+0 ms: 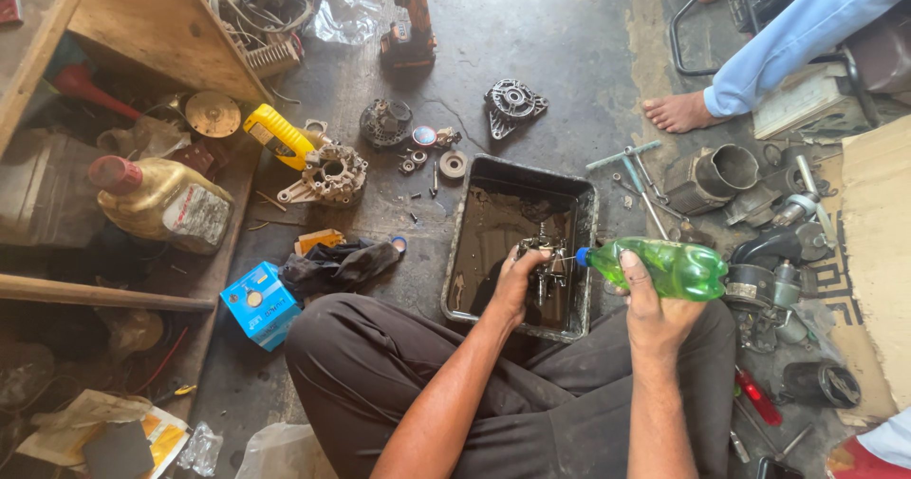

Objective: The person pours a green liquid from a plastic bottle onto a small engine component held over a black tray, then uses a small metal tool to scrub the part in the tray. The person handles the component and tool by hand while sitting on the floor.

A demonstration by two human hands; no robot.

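Here, left hand (517, 284) clamped on small metal part (548, 268) over dirty black tray (581, 251), right hand (655, 313) closed round light, squeezable green bottle (669, 268); part probably oily, best held by its body.

Tilted green bottle (672, 268) points at greasy, seemingly metal part (548, 262).

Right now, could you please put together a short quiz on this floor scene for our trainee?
1. Which hand holds the green plastic bottle?
2. True or false: the left hand holds a small metal part over the dark tray.
3. What lies nearest the person's left knee: A the blue box, B the yellow-handled tool, C the red-handled screwdriver?

Key: 1 the right hand; 2 true; 3 A.
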